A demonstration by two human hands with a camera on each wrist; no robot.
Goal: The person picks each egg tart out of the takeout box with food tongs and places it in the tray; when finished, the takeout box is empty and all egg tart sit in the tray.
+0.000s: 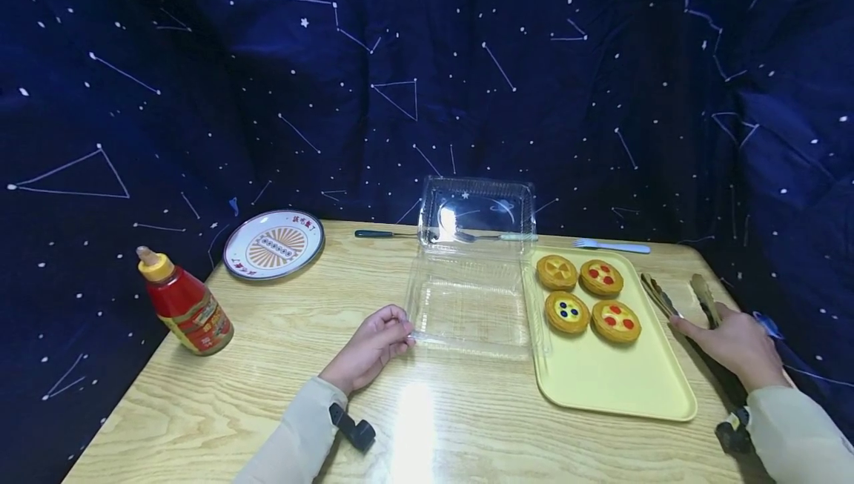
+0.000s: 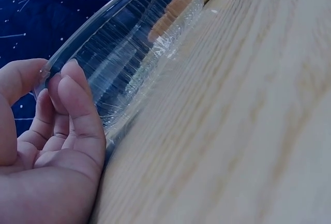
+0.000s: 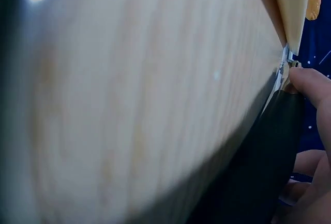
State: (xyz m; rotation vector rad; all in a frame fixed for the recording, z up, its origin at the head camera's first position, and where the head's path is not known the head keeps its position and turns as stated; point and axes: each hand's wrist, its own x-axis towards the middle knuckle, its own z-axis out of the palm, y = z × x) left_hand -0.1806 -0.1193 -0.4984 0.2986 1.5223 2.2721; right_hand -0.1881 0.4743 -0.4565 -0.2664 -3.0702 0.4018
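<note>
My left hand (image 1: pixel 373 347) pinches the near-left rim of a clear plastic clamshell box (image 1: pixel 467 350), whose lid (image 1: pixel 520 191) stands raised at the back. In the left wrist view, thumb and fingertips meet at the box's edge. At the right, my right hand (image 1: pixel 740 343) grips a pair of metal tongs (image 1: pixel 703 293); their arms are spread apart, and a dark handle (image 3: pixel 258 146) shows in the right wrist view. Between the hands lies a pale yellow tray (image 1: pixel 614 391) with several tarts (image 1: pixel 567 312) at its far end, topped with orange, red or blue pieces.
A sauce bottle (image 1: pixel 193 310) with a yellow cap stands at the left, near a patterned plate (image 1: pixel 275 244). Along the back edge lie a dark-handled utensil (image 1: pixel 375 233), a pale-handled one (image 1: pixel 517 237) and a blue fork (image 1: pixel 610 246). A dark star-patterned curtain (image 1: pixel 427 84) hangs behind.
</note>
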